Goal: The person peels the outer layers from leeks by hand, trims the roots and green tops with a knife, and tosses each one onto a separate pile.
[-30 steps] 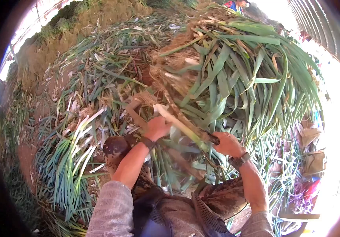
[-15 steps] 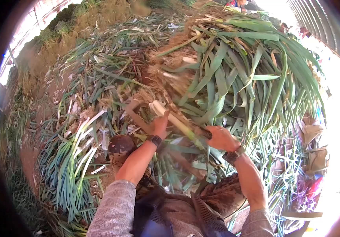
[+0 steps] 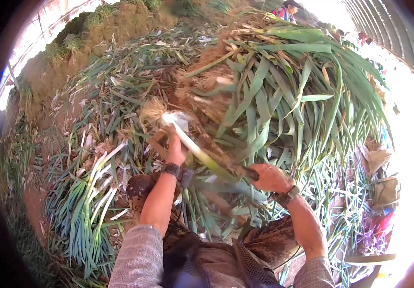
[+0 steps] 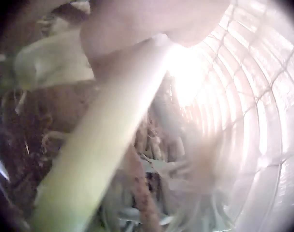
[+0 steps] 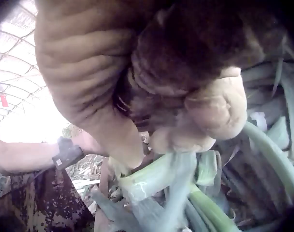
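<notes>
My left hand [image 3: 175, 146] grips a leek [image 3: 201, 154] close to its white root end, where brown roots [image 3: 154, 109] stick out. A pale loose flap [image 3: 184, 124] shows beside the shaft. The stem slopes down to the right, turning green toward my right hand [image 3: 272, 178]. That hand curls round the dark handle [image 3: 251, 174] of a long, rusty brown tool lying alongside the leek. In the left wrist view the pale leek shaft [image 4: 108, 125] runs down from the fingers. The right wrist view shows green leek leaves [image 5: 147, 181] right at the fingertips.
A big heap of leeks [image 3: 308, 91] rises at the right. Cleaned-looking leeks [image 3: 89, 206] lie bundled at the left. Leaf scraps [image 3: 120, 91] litter the ground, and a brown bar [image 3: 159, 144] stands by my left hand. Another person [image 3: 286, 10] is at the far back.
My left hand has moved up and left along with the leek's root end, and more white shaft and a pale flap show. My right hand has stayed nearly in place.
</notes>
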Available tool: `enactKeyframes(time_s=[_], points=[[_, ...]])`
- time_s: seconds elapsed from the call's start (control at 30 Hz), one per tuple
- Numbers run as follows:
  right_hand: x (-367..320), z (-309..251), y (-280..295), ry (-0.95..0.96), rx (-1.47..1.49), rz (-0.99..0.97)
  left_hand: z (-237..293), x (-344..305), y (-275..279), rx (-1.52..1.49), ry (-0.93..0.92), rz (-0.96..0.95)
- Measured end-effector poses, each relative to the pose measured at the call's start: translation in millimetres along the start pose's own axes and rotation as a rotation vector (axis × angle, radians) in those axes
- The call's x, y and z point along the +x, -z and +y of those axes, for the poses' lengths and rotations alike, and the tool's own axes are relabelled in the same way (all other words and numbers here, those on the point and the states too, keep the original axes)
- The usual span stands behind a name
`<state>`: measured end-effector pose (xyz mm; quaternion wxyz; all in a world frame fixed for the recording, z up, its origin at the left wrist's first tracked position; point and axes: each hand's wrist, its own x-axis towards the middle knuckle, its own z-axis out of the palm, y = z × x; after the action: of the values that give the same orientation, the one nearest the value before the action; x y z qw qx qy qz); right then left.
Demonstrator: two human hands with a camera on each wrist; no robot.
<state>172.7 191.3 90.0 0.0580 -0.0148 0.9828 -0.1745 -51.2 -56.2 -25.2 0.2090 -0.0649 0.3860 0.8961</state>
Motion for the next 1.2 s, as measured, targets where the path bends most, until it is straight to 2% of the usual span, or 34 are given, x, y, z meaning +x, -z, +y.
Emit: enactKeyframes(time_s=[0.03, 0.13, 0.17, 0.2, 0.27, 0.33, 0.4, 0.47, 0.57, 0.63, 0.67, 0.73, 0.77, 0.8, 0.83, 0.87, 0.97, 1.03, 1.07, 1.1, 1.13, 1.2], points=[[0, -2, 1, 0.015, 0.035, 0.013, 6, 0, -1, 0.159, -0.012, 0.063], [4, -2, 2, 0.041, 0.065, 0.046, -12, -19, 3, 0.382, 0.021, -0.023], [4, -3, 2, 0.031, 0.081, 0.097, -24, -9, 20, 0.434, -0.001, -0.158], [3, -5, 0, 0.018, 0.099, 0.144, -25, -16, 18, 0.440, 0.005, -0.163], [2, -10, 2, -0.006, 0.096, 0.118, -21, -32, 6, 0.362, 0.094, -0.286], [1, -11, 1, -0.037, 0.047, 0.043, -13, -30, 7, 0.287, 0.111, -0.316], [3, -4, -8, -0.009, 0.036, 0.055, 1, -20, 13, 0.057, 0.167, -0.204], [5, 6, -15, 0.025, 0.017, 0.065, 2, -11, 16, 0.293, 0.071, 0.005], [3, 7, -15, 0.043, 0.023, 0.091, -9, -20, 14, 0.334, 0.066, 0.010], [0, -1, -9, -0.024, 0.025, 0.105, -21, -27, 14, 0.487, 0.087, -0.118], [-1, -2, -8, -0.028, 0.027, 0.106, -27, -30, 15, 0.490, 0.091, -0.119], [-3, -3, -8, 0.067, 0.033, 0.187, -30, -40, 12, 0.474, 0.069, -0.308], [-3, -4, -8, 0.065, 0.037, 0.186, -29, -44, 12, 0.389, 0.118, -0.360], [-1, -8, -4, 0.035, 0.070, 0.143, -25, -48, 10, 0.390, 0.117, -0.358], [0, -10, -3, 0.006, 0.103, 0.099, -22, -53, 8, 0.365, 0.208, -0.360], [3, -10, -4, 0.007, 0.103, 0.100, -19, -57, 4, 0.340, 0.298, -0.364], [5, -7, -13, 0.068, 0.075, 0.120, -20, -59, 2, 0.180, 0.362, -0.399], [7, -12, -14, 0.129, 0.186, 0.237, -25, -52, 11, 0.172, 0.368, -0.407], [8, -14, -13, 0.128, 0.187, 0.237, -28, -48, 14, 0.163, 0.370, -0.419], [7, -16, -11, 0.083, 0.142, 0.227, -29, -48, 12, 0.239, 0.275, -0.474], [6, -15, -11, 0.031, 0.101, 0.215, -25, -50, 3, 0.239, 0.286, -0.474], [5, -8, -10, 0.008, 0.053, 0.101, -16, -48, -11, 0.061, 0.364, -0.177]])
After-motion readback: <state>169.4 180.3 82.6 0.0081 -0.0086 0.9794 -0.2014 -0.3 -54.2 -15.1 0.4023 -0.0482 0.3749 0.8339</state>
